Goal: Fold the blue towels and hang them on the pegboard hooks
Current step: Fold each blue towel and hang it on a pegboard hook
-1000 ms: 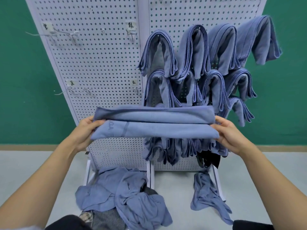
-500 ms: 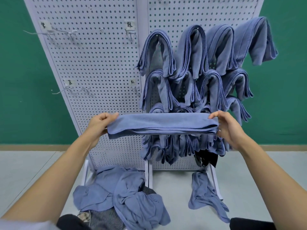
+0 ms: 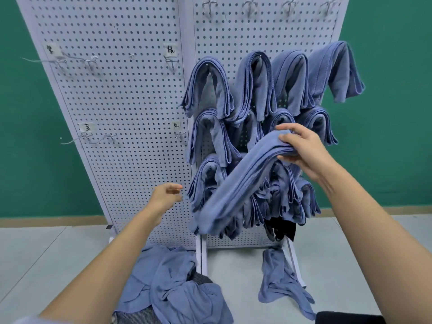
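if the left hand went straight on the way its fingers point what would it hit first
Likely the lowest hung towels on the pegboard, just right of the left hand. The folded towel dangling from the right hand may be nearer; depth is unclear.

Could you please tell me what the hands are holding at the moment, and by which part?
The right hand grips the folded towel by its upper end; the left hand holds nothing.
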`<action>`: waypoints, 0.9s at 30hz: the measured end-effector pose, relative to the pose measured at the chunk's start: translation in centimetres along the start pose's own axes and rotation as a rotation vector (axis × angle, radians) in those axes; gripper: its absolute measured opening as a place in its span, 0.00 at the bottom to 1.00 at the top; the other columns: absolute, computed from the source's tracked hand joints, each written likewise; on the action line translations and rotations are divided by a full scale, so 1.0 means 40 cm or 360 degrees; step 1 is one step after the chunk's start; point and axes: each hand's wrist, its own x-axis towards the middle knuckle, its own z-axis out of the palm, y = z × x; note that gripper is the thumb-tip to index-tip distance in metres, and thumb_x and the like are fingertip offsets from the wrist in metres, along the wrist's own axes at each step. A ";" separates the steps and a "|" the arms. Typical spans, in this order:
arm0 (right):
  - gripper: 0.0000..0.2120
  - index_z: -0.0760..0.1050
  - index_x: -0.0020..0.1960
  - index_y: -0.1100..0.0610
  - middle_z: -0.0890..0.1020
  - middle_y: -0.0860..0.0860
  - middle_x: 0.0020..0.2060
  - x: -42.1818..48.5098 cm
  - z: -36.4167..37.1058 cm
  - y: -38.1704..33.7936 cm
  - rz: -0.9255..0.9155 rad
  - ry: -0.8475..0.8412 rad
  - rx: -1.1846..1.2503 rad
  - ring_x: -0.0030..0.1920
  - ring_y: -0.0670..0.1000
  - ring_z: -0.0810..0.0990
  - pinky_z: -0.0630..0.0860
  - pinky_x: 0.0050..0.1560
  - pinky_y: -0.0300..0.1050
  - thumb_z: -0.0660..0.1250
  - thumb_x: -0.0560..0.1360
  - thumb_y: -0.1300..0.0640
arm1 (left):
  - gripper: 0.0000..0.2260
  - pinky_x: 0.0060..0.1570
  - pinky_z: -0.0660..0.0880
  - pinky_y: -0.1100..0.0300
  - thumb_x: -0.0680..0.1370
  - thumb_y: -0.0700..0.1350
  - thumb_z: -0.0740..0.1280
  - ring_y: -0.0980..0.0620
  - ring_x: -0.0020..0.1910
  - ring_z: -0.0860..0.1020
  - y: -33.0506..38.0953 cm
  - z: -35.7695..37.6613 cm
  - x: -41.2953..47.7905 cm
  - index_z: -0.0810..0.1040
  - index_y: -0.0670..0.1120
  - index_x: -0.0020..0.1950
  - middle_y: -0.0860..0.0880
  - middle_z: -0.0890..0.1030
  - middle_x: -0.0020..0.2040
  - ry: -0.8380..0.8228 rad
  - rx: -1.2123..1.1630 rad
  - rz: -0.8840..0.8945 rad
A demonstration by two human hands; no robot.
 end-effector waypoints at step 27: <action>0.07 0.78 0.49 0.53 0.80 0.56 0.49 -0.018 -0.152 -0.001 0.0168 0.0288 -0.0657 0.44 0.51 0.77 0.79 0.43 0.47 0.66 0.74 0.63 | 0.10 0.35 0.75 0.52 0.77 0.46 0.65 0.47 0.37 0.78 0.370 0.298 -0.139 0.80 0.51 0.58 0.51 0.82 0.40 0.0270 0.0276 0.1001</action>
